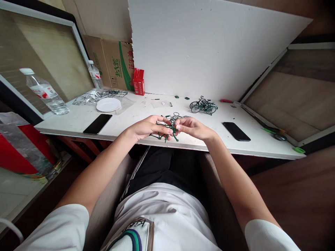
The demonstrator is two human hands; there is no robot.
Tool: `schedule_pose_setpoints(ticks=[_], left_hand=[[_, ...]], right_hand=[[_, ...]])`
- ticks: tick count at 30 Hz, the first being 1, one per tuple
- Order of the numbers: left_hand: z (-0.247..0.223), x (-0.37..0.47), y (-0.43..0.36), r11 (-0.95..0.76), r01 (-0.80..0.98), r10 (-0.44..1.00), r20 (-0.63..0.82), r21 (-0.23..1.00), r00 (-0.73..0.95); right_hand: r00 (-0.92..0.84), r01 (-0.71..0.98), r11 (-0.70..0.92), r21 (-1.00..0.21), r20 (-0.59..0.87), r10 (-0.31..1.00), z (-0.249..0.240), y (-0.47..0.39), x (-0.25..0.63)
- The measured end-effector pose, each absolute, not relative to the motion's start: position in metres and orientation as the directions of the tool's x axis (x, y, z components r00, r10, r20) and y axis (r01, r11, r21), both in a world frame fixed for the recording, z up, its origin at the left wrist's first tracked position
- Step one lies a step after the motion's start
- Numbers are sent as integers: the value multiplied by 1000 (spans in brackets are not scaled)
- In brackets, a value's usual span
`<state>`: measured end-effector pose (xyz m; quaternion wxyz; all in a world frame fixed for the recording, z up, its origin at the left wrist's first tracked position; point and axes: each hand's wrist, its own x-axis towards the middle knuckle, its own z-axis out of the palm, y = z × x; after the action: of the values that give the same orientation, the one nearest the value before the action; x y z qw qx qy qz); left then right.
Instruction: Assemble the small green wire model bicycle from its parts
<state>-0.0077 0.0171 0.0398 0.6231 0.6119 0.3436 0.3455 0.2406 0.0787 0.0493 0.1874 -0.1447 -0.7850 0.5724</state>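
Observation:
Between my two hands, just above the table's front edge, is a small green model bicycle frame (175, 134) with thin tubes. My left hand (154, 127) is closed round its left side, thumb on top. The fingertips of my right hand (190, 127) pinch at its upper right part; the exact piece under them is too small to make out. Small loose wheels (177, 115) lie on the table right behind my hands. Farther back on the right stand assembled toy bicycles (204, 106), dark and green, close together.
On the white table (131, 125) lie one phone (98, 124) at left and another phone (236, 131) at right. A white plate (108, 104), clear wrapping with part sprues (101, 94), a bottle (95, 75) and a red box (139, 82) stand back left. A white board (209, 45) rises behind.

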Motion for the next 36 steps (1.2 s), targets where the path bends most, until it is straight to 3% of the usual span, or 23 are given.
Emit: schedule_pose_setpoints(ticks=[12, 36], left_hand=[[34, -7, 21, 46, -41, 844, -17, 998, 536], [29, -2, 25, 72, -98, 829, -5, 993, 559]], right_hand=[[-888, 10, 319, -948, 138, 439, 48, 81, 240], [-872, -69, 112, -991, 114, 476, 33, 88, 236]])
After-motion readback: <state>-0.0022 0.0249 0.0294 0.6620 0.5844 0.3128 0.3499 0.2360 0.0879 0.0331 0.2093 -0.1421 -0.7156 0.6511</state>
